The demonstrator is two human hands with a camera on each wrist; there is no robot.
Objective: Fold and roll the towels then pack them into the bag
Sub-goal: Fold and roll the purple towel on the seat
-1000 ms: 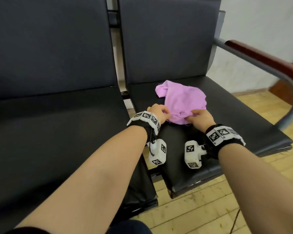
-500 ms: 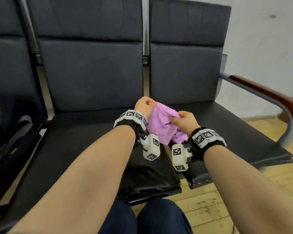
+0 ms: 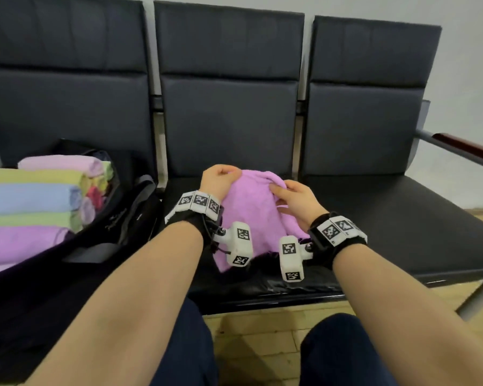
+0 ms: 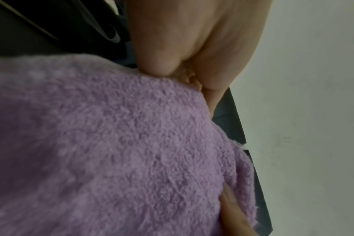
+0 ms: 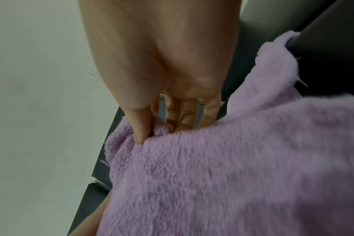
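Towel [image 3: 251, 215]: lilac, fluffy pile, loosely bunched, not yet folded flat. Held up over the middle seat [image 3: 262, 285] of a row of three dark padded chairs; its lower edge hangs near the seat cushion, whether it touches cannot be told

Left hand [image 3: 218, 181] grips the towel's upper left corner, fingers curled round the cloth. The left wrist view shows the thumb side pressed into the top edge of the pile [image 4: 131, 143], fabric draping below and toward the camera

Right hand [image 3: 299, 200] holds the upper right part. In the right wrist view the thumb [image 5: 140, 126] pinches a fold of the towel [image 5: 222, 175] against the fingers, which run behind the cloth. A frayed hem shows at the right edge there

Towel surface: even colour, short soft loops, a few wrinkles where the hands gather it

Bag [image 3: 123, 218]: black, open, on the left seat, just beside the left forearm. Inside it rolled towels [image 3: 37, 196] lie stacked on their sides: pink, yellow, blue, green, purple

Both wrists carry black bands with white marker blocks. Wooden armrest [image 3: 469, 147] at far right; plank floor [image 3: 257, 341] below, between dark trouser knees
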